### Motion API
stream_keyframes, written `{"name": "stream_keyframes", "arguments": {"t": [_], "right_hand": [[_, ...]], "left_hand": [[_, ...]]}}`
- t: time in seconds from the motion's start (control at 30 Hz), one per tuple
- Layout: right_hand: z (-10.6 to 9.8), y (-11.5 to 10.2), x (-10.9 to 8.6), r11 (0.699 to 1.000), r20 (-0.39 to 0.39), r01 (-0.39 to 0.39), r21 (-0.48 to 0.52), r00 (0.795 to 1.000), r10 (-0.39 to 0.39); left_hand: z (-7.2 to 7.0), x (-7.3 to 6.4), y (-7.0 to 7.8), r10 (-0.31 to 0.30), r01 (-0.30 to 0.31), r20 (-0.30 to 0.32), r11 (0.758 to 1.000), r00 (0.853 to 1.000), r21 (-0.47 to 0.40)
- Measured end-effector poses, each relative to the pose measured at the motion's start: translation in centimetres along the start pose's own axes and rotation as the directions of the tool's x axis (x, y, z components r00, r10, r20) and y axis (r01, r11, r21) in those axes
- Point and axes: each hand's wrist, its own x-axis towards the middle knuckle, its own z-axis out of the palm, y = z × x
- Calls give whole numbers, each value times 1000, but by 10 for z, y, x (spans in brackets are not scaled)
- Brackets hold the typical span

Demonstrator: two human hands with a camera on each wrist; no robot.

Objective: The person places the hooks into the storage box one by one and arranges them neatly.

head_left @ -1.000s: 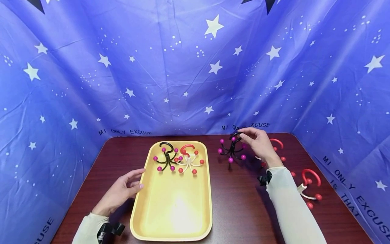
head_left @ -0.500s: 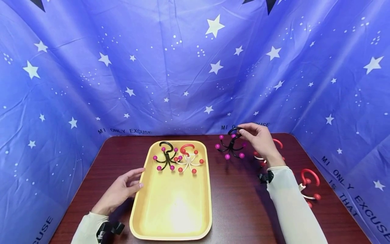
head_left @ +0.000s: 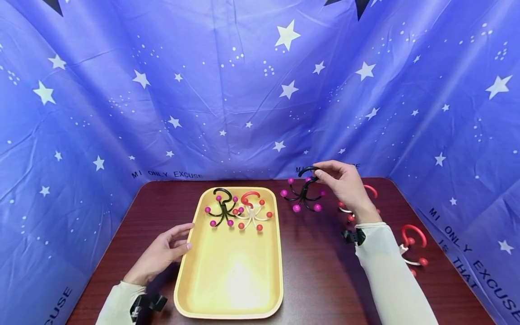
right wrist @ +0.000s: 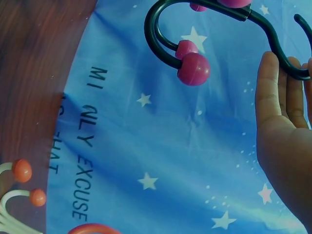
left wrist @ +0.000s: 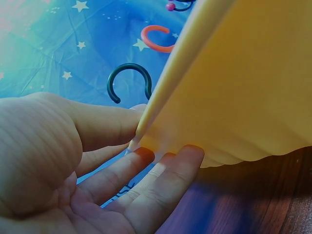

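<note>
My right hand (head_left: 345,187) pinches the curved top hook of a black multi-arm hanger (head_left: 304,195) with magenta ball tips. This hanger is held up beyond the tray's right side; the right wrist view shows its black stem (right wrist: 271,32) at the fingers. At the left edge of the yellow tray (head_left: 219,266), my left hand (head_left: 158,253) holds the rim, with fingers under it against the outer wall in the left wrist view. Inside the tray's far end stand a black hanger (head_left: 223,210) with magenta balls and a white hanger (head_left: 252,214) with a red hook and red balls.
Two more white hangers with red hooks stand on the right of the brown table (head_left: 317,280): one red hook (head_left: 370,190) shows behind the right hand, while the nearer hanger (head_left: 412,246) is partly covered by the sleeve. A blue star-printed cloth (head_left: 260,90) surrounds the table.
The black hanger in my right hand has risen slightly and shifted left, toward the tray. My left hand and the tray stay in place.
</note>
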Motion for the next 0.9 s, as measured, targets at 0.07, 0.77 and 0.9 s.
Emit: {"name": "stream_keyframes", "arguments": {"t": [0.07, 0.77, 0.9], "right_hand": [[2, -4, 0, 1000, 2, 17, -24, 1000, -17], [39, -35, -10, 996, 143, 77, 54, 986, -84], [47, -40, -12, 993, 171, 84, 88, 980, -99]], "left_hand": [[0, 0, 0, 0, 0, 1, 1000, 1000, -1], [1, -1, 2, -12, 12, -2, 1000, 1000, 8], [1, -1, 2, -10, 10, -5, 1000, 1000, 7]]}}
